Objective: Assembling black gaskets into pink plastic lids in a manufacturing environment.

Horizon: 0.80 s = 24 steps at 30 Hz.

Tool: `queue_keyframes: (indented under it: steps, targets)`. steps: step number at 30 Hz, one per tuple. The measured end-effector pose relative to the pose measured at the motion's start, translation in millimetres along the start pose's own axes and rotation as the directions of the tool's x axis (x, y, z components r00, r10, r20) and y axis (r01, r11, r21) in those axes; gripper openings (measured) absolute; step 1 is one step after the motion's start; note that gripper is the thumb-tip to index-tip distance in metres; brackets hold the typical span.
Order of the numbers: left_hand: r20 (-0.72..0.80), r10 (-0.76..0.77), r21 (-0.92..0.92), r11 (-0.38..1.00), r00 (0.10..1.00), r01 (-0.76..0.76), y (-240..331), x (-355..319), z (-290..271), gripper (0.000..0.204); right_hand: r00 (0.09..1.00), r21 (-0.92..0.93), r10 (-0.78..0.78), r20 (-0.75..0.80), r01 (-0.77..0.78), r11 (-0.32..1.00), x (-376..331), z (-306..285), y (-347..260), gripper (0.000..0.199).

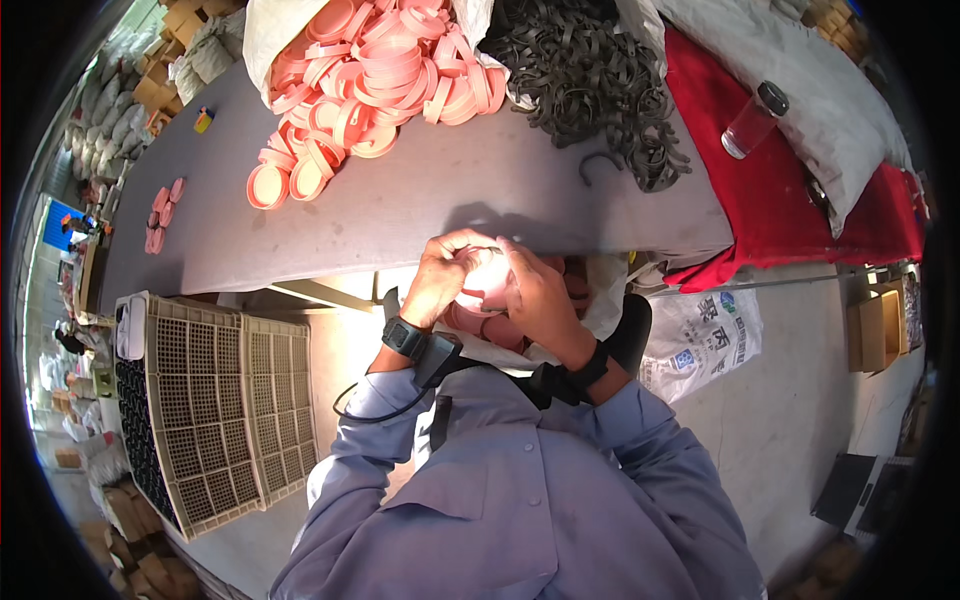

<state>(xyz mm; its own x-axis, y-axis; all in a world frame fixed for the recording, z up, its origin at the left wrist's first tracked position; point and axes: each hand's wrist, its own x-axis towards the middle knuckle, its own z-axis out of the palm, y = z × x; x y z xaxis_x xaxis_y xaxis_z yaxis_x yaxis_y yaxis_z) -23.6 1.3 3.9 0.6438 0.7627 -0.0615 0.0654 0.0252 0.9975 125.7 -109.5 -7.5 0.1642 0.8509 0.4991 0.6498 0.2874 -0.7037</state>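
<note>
Lower left: beige slotted crate (225, 400); centre of frame: your left hand (440, 272) and right hand (532, 292) both clasp a round pink cap (487, 282), glare-washed; upper centre: pink cap pile (375, 75), then black ring heap (590, 70) on the grey table (420, 200).

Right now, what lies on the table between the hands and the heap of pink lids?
Only bare grey table separates the hands, which hold a pink lid, from the pink lids, per the head view.
</note>
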Motion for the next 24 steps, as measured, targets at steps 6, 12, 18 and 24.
queue_keyframes:
  steps: [6,12,18,24]
  targets:
    - [-0.167,-0.028,-0.133,0.991,0.986,0.005,18,4,-4,0.013,0.987,0.154,-0.154,0.046,0.145,0.977,5,-23,-5,0.020]
    - [-0.213,-0.085,-0.174,0.984,0.973,0.048,17,-4,11,0.014,0.965,0.122,-0.195,0.175,0.175,0.977,1,-24,-4,0.013]
    - [-0.336,0.036,0.047,0.999,0.941,-0.021,-9,-15,15,0.014,0.979,0.133,-0.195,0.054,0.187,0.973,4,-14,4,0.020]
    - [-0.388,0.221,0.046,0.974,0.895,-0.221,-14,-45,31,0.019,0.969,0.420,0.233,0.087,-0.248,0.873,-19,-7,10,0.050]
